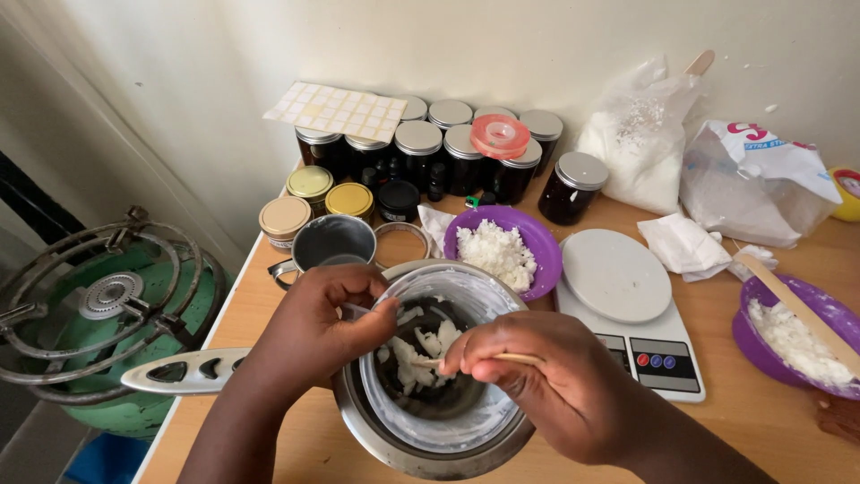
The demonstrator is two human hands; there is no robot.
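Purple bowl [537,242] of white flakes [495,253], green gas burner [134,305], white scale [627,305].

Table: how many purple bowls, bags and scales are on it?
Purple bowls: 2
Bags: 2
Scale: 1
Total: 5
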